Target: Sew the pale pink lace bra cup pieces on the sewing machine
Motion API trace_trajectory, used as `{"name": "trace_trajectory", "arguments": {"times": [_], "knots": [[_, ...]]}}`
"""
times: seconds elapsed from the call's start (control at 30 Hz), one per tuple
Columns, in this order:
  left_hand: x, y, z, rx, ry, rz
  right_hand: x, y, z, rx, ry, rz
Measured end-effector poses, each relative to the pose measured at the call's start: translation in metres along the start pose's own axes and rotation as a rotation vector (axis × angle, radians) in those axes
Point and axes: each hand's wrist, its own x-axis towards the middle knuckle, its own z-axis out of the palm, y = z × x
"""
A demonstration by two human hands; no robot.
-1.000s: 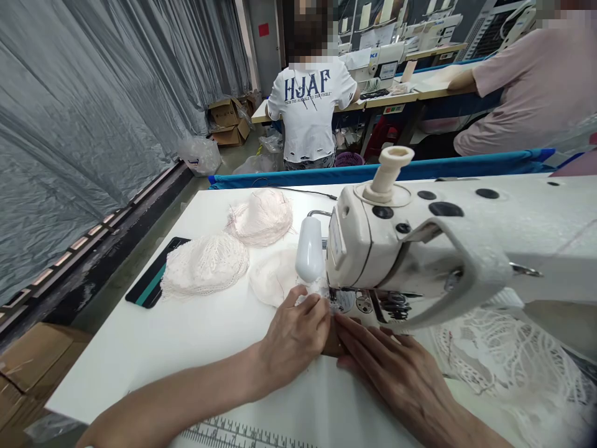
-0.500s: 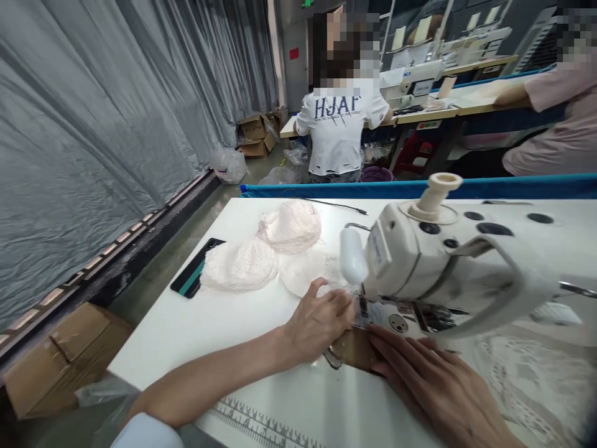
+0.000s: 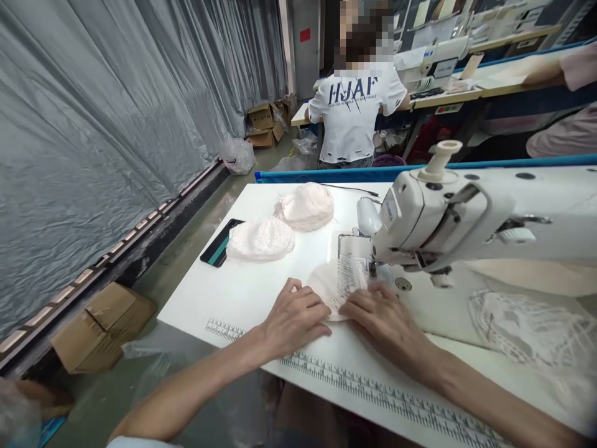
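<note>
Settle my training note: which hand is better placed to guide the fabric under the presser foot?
Probably the right hand: it touches the pale fabric nearer the presser foot; the left hand lies farther off.

Pale fabric (image 3: 325, 280) on white tabletop (image 3: 252, 289)

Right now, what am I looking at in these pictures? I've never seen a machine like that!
One camera, worn on a person's head, looks forward and down. The big white thing is a sewing machine. The left hand and right hand touch a thin pale cloth close to it; I can't tell how tightly they hold it. Also on the white table are a white bundle, a pinkish bundle and a dark, flat thing with a green stripe.
</note>
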Motion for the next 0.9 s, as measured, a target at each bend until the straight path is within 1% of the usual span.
{"name": "trace_trajectory", "arguments": {"times": [0.07,0.13,0.17,0.23,0.3,0.33,0.37,0.43,0.5,0.57,0.67,0.77,0.83,0.9], "knots": [[-0.016,0.008,-0.002,-0.096,-0.017,-0.038,-0.018,-0.007,-0.008,0.107,-0.046,0.043],[-0.027,0.016,-0.006,-0.245,-0.031,-0.089,-0.035,-0.016,-0.020,0.230,-0.154,0.121],[-0.030,0.020,-0.008,-0.365,-0.049,-0.127,-0.042,-0.021,-0.027,0.317,-0.229,0.186],[-0.033,0.031,-0.015,-0.693,-0.126,-0.236,-0.050,-0.031,-0.040,0.567,-0.411,0.357],[-0.033,0.041,-0.024,-1.041,-0.232,-0.403,-0.053,-0.040,-0.051,0.865,-0.565,0.527],[-0.033,0.046,-0.028,-1.187,-0.273,-0.495,-0.053,-0.044,-0.056,0.996,-0.607,0.581],[-0.033,0.051,-0.032,-1.302,-0.299,-0.580,-0.053,-0.048,-0.059,1.102,-0.622,0.608],[-0.035,0.059,-0.037,-1.446,-0.316,-0.706,-0.053,-0.055,-0.064,1.221,-0.597,0.618],[-0.038,0.067,-0.041,-1.498,-0.319,-0.767,-0.055,-0.061,-0.065,1.263,-0.556,0.613],[-0.041,0.074,-0.042,-1.479,-0.331,-0.787,-0.058,-0.067,-0.065,1.303,-0.511,0.618],[-0.044,0.081,-0.043,-1.425,-0.331,-0.788,-0.064,-0.074,-0.064,1.384,-0.464,0.655],[-0.045,0.083,-0.045,-1.419,-0.320,-0.765,-0.072,-0.077,-0.064,1.431,-0.461,0.692],[-0.043,0.084,-0.046,-1.420,-0.368,-0.734,-0.076,-0.078,-0.065,1.434,-0.455,0.697],[-0.037,0.083,-0.047,-1.379,-0.467,-0.680,-0.079,-0.079,-0.066,1.420,-0.457,0.688]]}}
